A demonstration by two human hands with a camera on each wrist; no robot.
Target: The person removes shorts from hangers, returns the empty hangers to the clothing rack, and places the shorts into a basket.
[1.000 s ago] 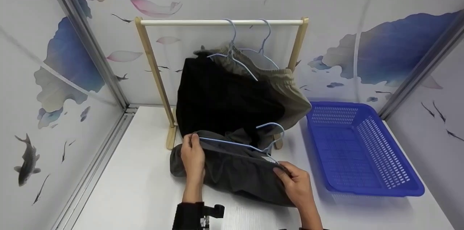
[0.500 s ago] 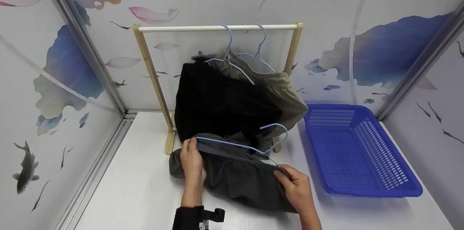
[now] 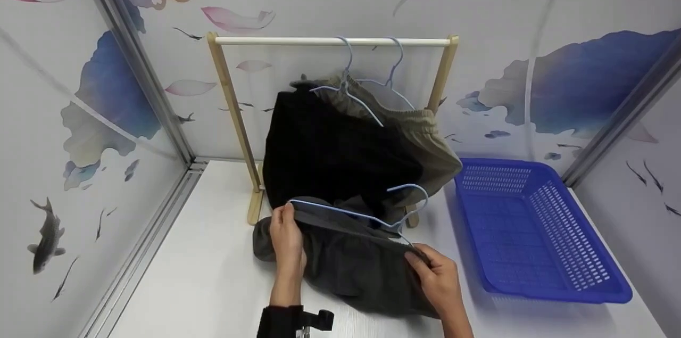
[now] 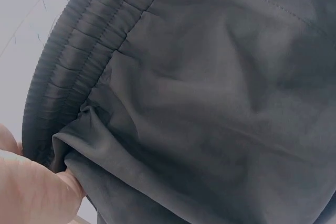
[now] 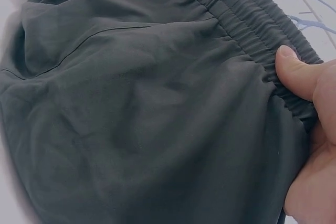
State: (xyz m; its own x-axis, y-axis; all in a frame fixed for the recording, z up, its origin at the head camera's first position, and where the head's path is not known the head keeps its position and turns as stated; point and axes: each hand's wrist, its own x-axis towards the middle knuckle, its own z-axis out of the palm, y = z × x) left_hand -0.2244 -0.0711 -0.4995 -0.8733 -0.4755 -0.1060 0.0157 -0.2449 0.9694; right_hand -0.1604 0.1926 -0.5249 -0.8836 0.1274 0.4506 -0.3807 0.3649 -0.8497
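Observation:
Dark grey elastic-waist pants (image 3: 362, 269) lie bunched over the white table in the head view. A light blue hanger (image 3: 340, 210) runs along the waist opening, its hook pointing up and to the right. My left hand (image 3: 287, 237) grips the left end of the waistband at the hanger's tip. At the right end, my right hand (image 3: 439, 277) pinches the waistband (image 5: 247, 19), thumb on the outside, where the hanger's other arm reaches the cloth. The gathered waistband (image 4: 79, 51) also fills the upper left of the left wrist view.
Behind stands a wooden rack with a white rail (image 3: 287, 41). Black pants (image 3: 330, 151) and beige pants (image 3: 431, 141) hang from it on blue hangers. A blue plastic basket (image 3: 548, 295) is at the right. Patterned panels (image 3: 127, 221) enclose the table.
The head view has shifted slightly. Both hands keep their hold on the waistband, and the hanger and pants stay nearly in place between them.

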